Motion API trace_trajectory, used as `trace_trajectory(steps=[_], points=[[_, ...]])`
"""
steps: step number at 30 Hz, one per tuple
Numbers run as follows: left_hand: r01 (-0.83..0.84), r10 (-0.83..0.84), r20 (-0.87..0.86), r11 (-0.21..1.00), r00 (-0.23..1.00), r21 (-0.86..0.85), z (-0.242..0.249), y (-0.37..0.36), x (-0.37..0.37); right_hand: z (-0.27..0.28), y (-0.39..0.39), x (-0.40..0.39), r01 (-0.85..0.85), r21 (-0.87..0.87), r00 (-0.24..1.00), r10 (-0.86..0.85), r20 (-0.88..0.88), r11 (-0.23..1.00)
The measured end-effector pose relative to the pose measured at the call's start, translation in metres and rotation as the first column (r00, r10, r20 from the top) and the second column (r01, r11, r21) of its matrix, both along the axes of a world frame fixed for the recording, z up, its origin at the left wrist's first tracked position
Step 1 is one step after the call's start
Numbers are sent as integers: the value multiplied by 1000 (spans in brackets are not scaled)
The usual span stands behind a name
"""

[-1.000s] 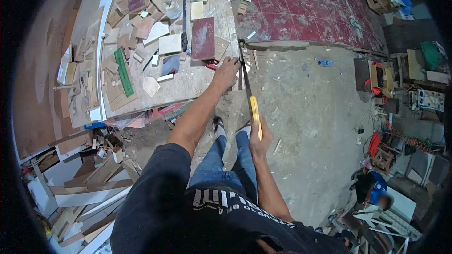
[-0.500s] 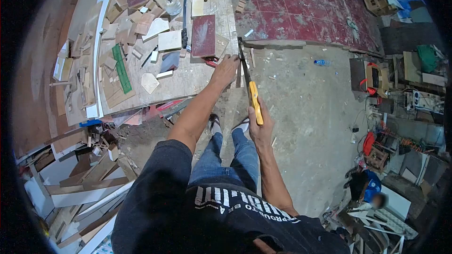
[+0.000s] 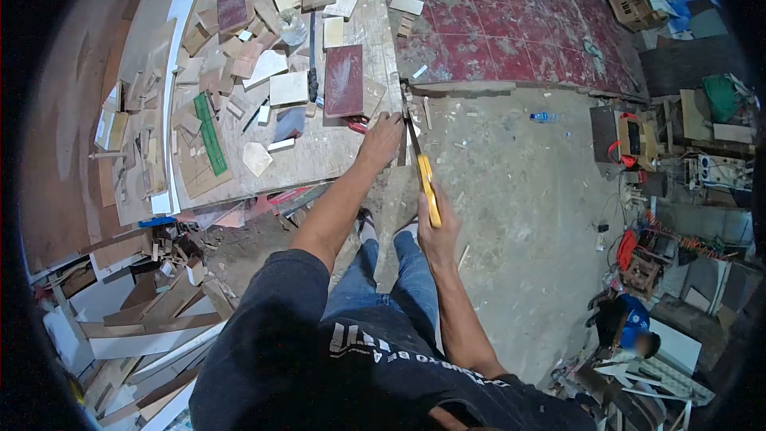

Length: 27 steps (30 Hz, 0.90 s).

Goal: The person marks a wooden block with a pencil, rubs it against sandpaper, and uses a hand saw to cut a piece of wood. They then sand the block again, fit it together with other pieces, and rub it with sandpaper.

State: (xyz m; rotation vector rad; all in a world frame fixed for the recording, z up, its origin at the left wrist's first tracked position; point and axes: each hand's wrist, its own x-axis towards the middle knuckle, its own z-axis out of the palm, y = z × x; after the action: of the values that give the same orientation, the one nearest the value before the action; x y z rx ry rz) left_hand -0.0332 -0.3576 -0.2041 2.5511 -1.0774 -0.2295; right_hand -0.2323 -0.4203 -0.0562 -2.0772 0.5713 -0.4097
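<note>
My right hand (image 3: 439, 230) is wrapped round the yellow handle of a handsaw (image 3: 426, 179). The dark saw blade points away from me, along the right edge of the wooden workbench (image 3: 319, 166). My left hand (image 3: 381, 142) presses down at that edge, just left of the blade, with its fingers bent and close together. What lies under those fingers is mostly hidden. A red-handled tool (image 3: 357, 124) shows beside them, partly under a dark red board (image 3: 344, 84). A pale wood offcut (image 3: 289, 88) and a green strip (image 3: 209, 136) lie farther left.
Many wood offcuts cover the bench, with a clear plastic container (image 3: 293, 29) among them. A red, dusty platform (image 3: 503, 28) stands beyond. On the concrete floor lies a blue-labelled bottle (image 3: 542, 117). Scrap boards (image 3: 152, 335) pile up at lower left. Another person (image 3: 634, 319) is at lower right.
The whole view has shifted, so the bench and both hands sit lower in it. Against the bench, my left hand stays in place and the saw shows little clear movement.
</note>
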Motion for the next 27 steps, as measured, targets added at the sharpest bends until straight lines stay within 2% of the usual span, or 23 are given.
trace_trajectory(steps=[2, 4, 5, 8, 9, 10, 12, 14, 16, 18, 20, 22, 24, 25, 27], points=[[-14, 14, 6, 1000, 1000, -20, -7, -1, -5, -19, -5, 17, 11, 14, 1000, -11, -15, 1000], [4, -4, 9, 1000, 1000, 14, -3, 1, 1, -25, -4, 30, -3, -124, 995, 16, 100, 992], [-9, 9, -10, 1000, 1000, -25, -8, 0, 1, -22, 0, 16, 11, -14, 998, -10, 56, 1000], [1, -1, 4, 1000, 1000, -31, -2, 0, -1, -23, 7, -25, 21, 18, 994, -23, 111, 1000], [-9, 10, 24, 999, 1000, -38, -3, 0, -3, -26, 4, -20, 23, -65, 989, -14, 148, 998], [-7, 8, 8, 999, 1000, -36, -2, 0, -7, -21, 2, -9, 24, -63, 991, -16, 132, 998], [-44, 44, -16, 999, 999, -7, 5, -1, -2, -14, -1, 19, 3, -42, 1000, -4, -12, 999], [-68, 67, -33, 997, 997, -26, -12, -10, 1, -20, -3, 11, -5, -62, 1000, 4, -19, 998], [-57, 58, -24, 996, 998, 66, -10, -8, 2, -26, 2, -14, -6, -56, 996, 11, 93, 998], [-52, 53, -32, 998, 998, 42, 4, -2, 6, -17, 0, -30, -24, -45, 999, 26, 43, 999], [-44, 44, -55, 999, 997, 6, 8, -5, 1, -4, -5, -33, -7, -27, 997, 9, 79, 1000], [-24, 25, -41, 999, 999, 24, 4, -3, 3, 0, -10, -6, -8, -2, 999, 9, 46, 1000], [-35, 34, -55, 999, 998, -12, -1, -2, 0, -5, -16, 26, -14, 8, 994, 15, -105, 1000], [-16, 16, -33, 1000, 999, 19, 0, -2, -2, -2, -16, 31, 0, 68, 996, 6, -90, 998], [-2, 2, 15, 999, 1000, 41, 1, -2, 4, 13, -8, 14, -5, 48, 999, 7, -47, 999]])
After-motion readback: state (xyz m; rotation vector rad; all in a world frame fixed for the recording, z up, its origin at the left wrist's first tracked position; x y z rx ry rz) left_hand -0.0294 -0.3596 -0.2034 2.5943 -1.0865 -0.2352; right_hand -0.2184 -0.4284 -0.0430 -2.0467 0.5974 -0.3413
